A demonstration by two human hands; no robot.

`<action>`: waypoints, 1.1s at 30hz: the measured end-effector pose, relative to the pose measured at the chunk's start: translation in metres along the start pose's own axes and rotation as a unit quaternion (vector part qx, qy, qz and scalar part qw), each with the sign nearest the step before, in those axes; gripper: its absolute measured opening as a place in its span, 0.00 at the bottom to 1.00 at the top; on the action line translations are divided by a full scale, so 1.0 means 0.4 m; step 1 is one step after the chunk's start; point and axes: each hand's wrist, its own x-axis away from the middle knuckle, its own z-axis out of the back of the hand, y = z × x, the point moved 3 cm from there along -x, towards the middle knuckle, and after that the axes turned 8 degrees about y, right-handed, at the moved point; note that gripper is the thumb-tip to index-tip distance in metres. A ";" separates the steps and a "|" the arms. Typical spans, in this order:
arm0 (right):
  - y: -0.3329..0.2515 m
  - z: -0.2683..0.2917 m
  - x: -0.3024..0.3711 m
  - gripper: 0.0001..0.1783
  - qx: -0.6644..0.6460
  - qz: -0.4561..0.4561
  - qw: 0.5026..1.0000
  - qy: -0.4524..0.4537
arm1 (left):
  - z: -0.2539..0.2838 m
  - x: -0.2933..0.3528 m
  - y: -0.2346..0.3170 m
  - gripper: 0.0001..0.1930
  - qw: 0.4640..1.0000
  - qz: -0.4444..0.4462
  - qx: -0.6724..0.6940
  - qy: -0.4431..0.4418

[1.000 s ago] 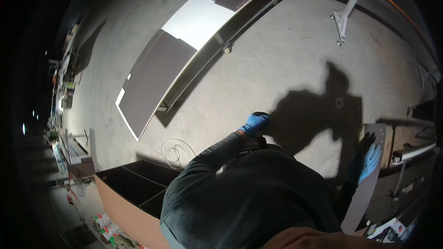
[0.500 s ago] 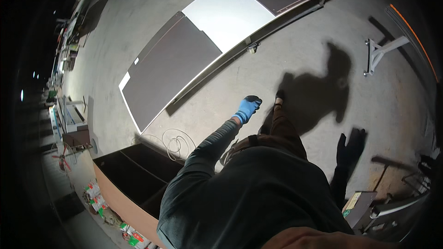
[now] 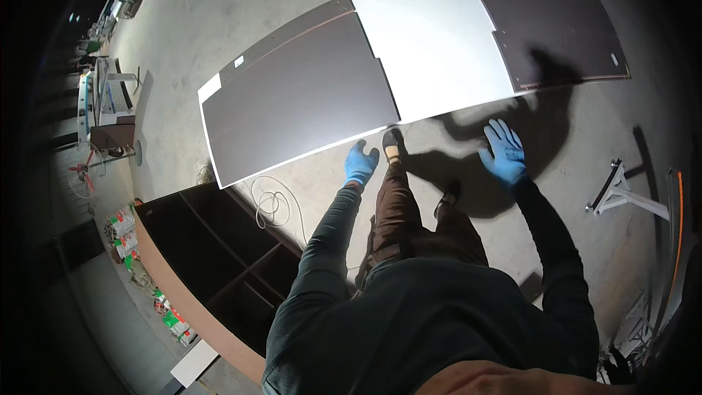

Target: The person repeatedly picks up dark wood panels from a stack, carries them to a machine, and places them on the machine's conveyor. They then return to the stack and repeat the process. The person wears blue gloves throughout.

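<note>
One dark panel (image 3: 292, 99) lies flat on the left part of the white worktop (image 3: 435, 44), and a second dark panel (image 3: 559, 29) covers most of its right end, bare white between them. From my remote seat I see the left hand (image 3: 361, 164), blue-gloved, just off the near edge beside the first panel; its grip is fairly wide, thumb parted from fingers, empty. I read the right hand (image 3: 504, 153) as wider, fingers stretched out, holding nothing, near the worktop's edge. A shadow (image 3: 557, 113) crosses the floor (image 3: 607, 124) and reaches the second panel. To the left I make out a coiled cable (image 3: 272, 205) near a cabinet (image 3: 175, 285) with a dark, divided inside. A white stand (image 3: 613, 194) is at right.
</note>
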 end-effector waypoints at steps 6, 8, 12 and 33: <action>-0.112 -0.254 -0.609 0.28 -0.020 0.012 0.999 -0.025 | 0.028 -0.476 -0.015 0.47 0.988 -0.029 -0.142 0.046; -0.163 -0.380 -0.805 0.29 -0.027 0.038 0.998 -0.039 | 0.036 -0.619 -0.017 0.51 0.980 -0.041 -0.188 0.044; -0.272 -0.664 -1.184 0.32 -0.016 0.110 0.990 -0.087 | 0.028 -0.845 -0.020 0.59 0.982 -0.053 -0.182 0.012; -0.053 -1.006 -1.632 0.30 0.018 0.219 0.974 0.053 | -0.067 -0.926 -0.080 0.43 0.971 0.015 -0.233 -0.055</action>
